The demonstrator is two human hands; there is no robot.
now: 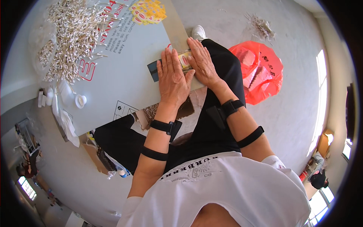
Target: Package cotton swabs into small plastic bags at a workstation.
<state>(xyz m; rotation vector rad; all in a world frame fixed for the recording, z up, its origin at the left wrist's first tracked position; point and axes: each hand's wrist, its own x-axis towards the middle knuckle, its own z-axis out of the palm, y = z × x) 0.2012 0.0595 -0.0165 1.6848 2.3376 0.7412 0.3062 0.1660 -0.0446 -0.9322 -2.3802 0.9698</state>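
Note:
My left hand [175, 77] lies flat near the table's right edge, fingers stretched out together and thumb toward the other hand. Beside it my right hand [203, 63] is also stretched out, its fingers at the edge of a small clear packet with a yellow label [184, 60]. The packet shows between the two hands, and part of it is hidden under them. From beneath the left hand's outer side sticks out a dark flat piece [153, 71]. A large heap of cotton swabs [75, 34] covers the table's far left, with a pile of yellow printed cards [149, 12] to its right.
The grey table [140, 72] carries printed lettering. A small white round container [80, 101] stands near its left edge. Under the table is an open cardboard box [186, 108] of sticks. On the floor at right lie a red plastic bag [271, 75] and scattered sticks [261, 27].

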